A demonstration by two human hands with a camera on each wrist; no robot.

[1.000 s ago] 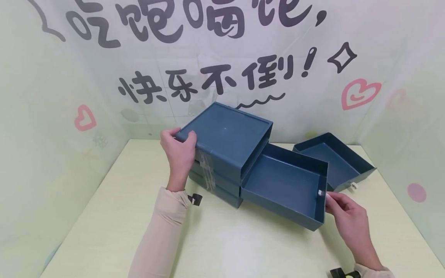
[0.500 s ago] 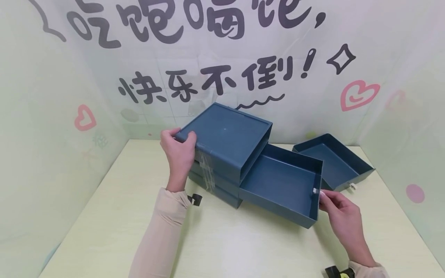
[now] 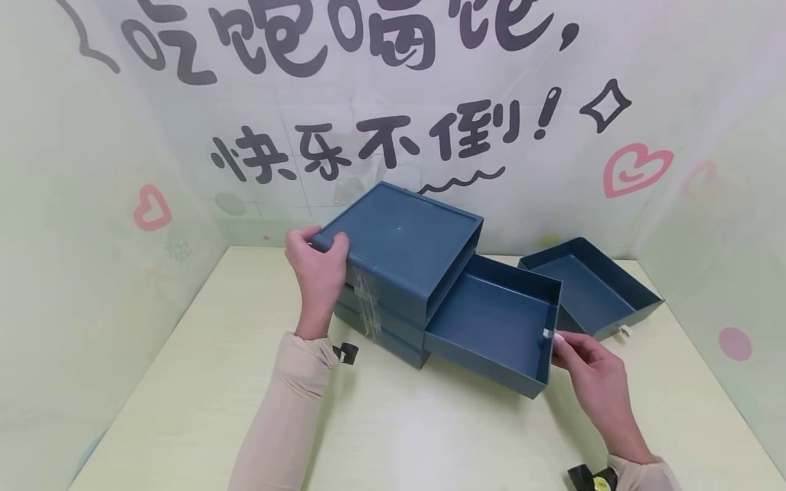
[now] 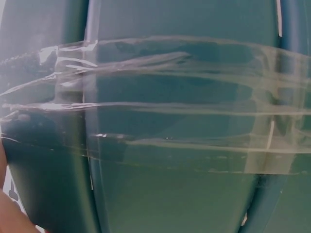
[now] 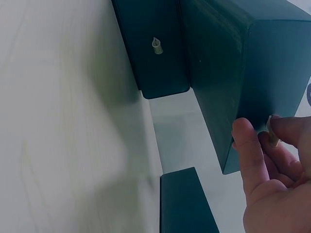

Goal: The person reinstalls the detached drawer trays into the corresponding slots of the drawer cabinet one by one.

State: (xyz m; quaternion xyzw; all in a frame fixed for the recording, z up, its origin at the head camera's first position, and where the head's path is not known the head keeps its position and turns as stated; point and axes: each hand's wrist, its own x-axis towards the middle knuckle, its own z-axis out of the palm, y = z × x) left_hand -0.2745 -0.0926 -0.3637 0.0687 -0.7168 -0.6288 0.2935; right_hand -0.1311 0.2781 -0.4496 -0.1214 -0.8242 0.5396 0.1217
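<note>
Right fingers (image 5: 250, 153): narrow pinch, drawer knob (image 5: 273, 140) | left fingers (image 3: 301, 240): wider grip, cabinet (image 3: 399, 235)

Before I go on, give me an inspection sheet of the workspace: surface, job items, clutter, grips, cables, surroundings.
Surface: pale table, with a bright patch of glare near the front.
Job items: blue cabinet with clear tape on its side; top slot open; middle drawer partly out; bottom drawer in its slot; loose drawer at the far right.
Clutter: nothing seen.
Grips: left grip holds the cabinet's upper left corner; right grip pinches the middle drawer's pale knob. Both wrists carry black devices.
Cables: nothing seen.
Surroundings: pale backdrop with dark lettering and pink hearts.
</note>
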